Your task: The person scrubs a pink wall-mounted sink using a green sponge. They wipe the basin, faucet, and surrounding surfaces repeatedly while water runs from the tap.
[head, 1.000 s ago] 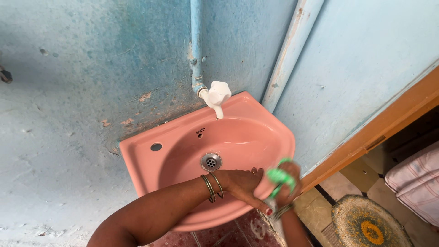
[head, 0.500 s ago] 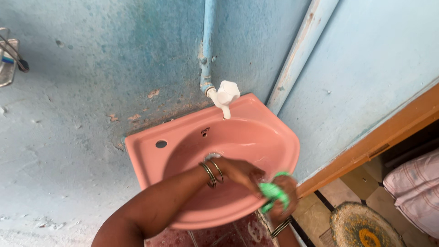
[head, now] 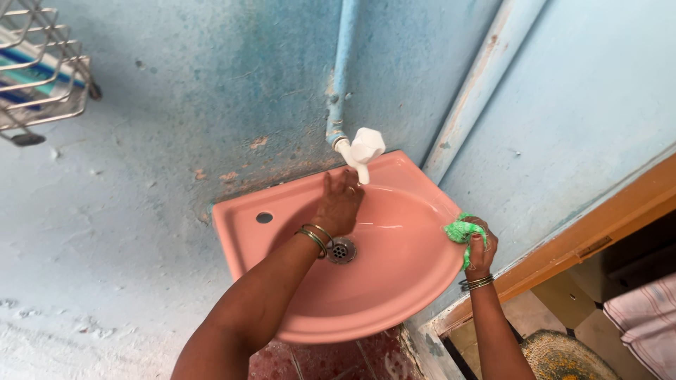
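Seen from above: a pink corner sink fixed to a worn blue wall, with a metal drain in the bottom of the bowl and a small round hole in the flat left rim. Above the back rim, a white plastic tap at the lower end of a light blue pipe running down the wall. Left hand reached across the bowl, fingers loosely spread and empty, fingertips just under the tap spout, touching or nearly touching it; cannot tell which. Thin metal bangles around the left wrist, right above the drain. Right hand at the right rim of the sink, closed around a green scrub pad, pad pressed against the rim edge and sticking out between the fingers. More bangles on the right wrist. Both hands well apart, one at the back of the bowl, one at the right side. In the upper left corner, a wire rack on the wall with something striped blue and white inside. At the right, a brown wooden door frame, and below it a tiled floor with a round woven mat and a piece of pale striped cloth.
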